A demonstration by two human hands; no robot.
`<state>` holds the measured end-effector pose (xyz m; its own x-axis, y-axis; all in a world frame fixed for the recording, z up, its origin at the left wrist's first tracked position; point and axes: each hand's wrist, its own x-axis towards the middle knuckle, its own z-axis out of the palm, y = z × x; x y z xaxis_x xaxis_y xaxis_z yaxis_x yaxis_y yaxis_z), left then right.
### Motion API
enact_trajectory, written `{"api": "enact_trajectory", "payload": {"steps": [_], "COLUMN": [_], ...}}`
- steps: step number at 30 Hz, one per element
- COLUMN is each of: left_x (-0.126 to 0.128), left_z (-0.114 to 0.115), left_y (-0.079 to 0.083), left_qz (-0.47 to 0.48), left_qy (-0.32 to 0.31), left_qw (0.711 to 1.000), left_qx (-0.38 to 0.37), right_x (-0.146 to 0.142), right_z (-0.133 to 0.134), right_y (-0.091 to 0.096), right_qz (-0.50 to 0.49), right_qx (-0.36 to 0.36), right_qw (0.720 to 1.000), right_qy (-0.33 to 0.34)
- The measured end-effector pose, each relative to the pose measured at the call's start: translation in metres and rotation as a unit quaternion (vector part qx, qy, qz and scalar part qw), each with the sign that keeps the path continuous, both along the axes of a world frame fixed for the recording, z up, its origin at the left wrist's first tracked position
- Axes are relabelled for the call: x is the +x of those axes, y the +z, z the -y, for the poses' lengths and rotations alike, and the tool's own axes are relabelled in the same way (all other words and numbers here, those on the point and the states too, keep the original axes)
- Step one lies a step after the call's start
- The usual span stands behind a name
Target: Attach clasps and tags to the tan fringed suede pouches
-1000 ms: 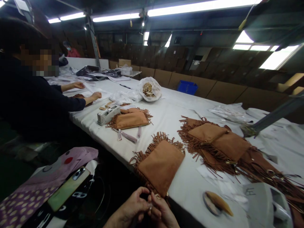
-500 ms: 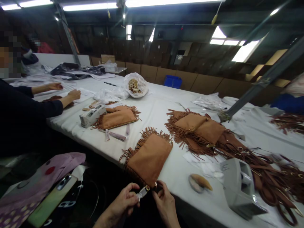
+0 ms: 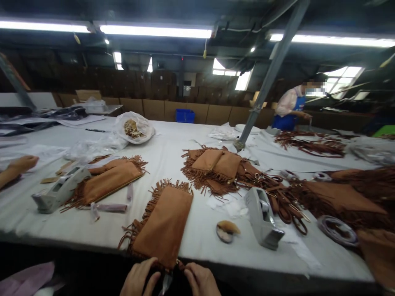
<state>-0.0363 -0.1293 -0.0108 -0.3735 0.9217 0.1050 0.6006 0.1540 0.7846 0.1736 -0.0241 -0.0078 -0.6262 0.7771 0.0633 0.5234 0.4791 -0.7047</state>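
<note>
A tan suede pouch with fringe [image 3: 163,224] lies on the white table [image 3: 173,156], its near end hanging over the front edge. My left hand [image 3: 140,280] and my right hand [image 3: 200,280] meet just below that end, fingers curled. Between them hangs a small clear strip [image 3: 166,283] by the pouch's metal ring; which hand pinches it I cannot make out.
A grey tape dispenser [image 3: 262,218] stands right of the pouch, another dispenser [image 3: 58,193] at the left beside a second fringed pouch [image 3: 108,183]. A pile of pouches and straps [image 3: 234,172] fills the middle right. A co-worker's hand [image 3: 18,166] rests far left; a person in blue [image 3: 290,111] stands behind.
The view has swung to the right, so the seated co-worker has left the picture. My hands have dropped to the bottom edge, still at the pouch's near end.
</note>
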Motion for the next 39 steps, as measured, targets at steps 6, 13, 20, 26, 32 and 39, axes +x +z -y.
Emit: {"api": "enact_trajectory", "payload": {"steps": [6,13,20,26,32,39], "left_x": [0.042,0.060,0.055,0.055,0.054,0.049], "left_z": [-0.071,-0.114,-0.147,-0.153,-0.153,-0.152], "left_y": [0.025,0.045,0.030,0.003,-0.007,-0.016], "left_qz": [-0.124,-0.138,-0.062,-0.073,-0.072,-0.047], "left_qy": [-0.277,-0.328,-0.150,-0.150,-0.141,-0.147], "left_qw": [0.950,0.935,0.986,0.986,0.987,0.988], "left_qx": [0.069,0.000,0.032,0.023,-0.017,0.019], "right_x": [0.022,0.063,0.085,0.091,0.128,0.182], "right_z": [-0.019,-0.054,-0.092,-0.092,-0.113,-0.123], "right_y": [0.024,0.030,0.002,0.004,0.033,0.054], "right_qz": [0.026,-0.015,0.079,-0.013,-0.091,-0.034], "right_qx": [0.145,0.185,0.222,0.129,0.067,0.065], "right_qw": [0.987,0.980,0.951,0.973,0.936,0.887], "right_qy": [0.068,-0.075,-0.199,-0.190,-0.334,-0.455]}}
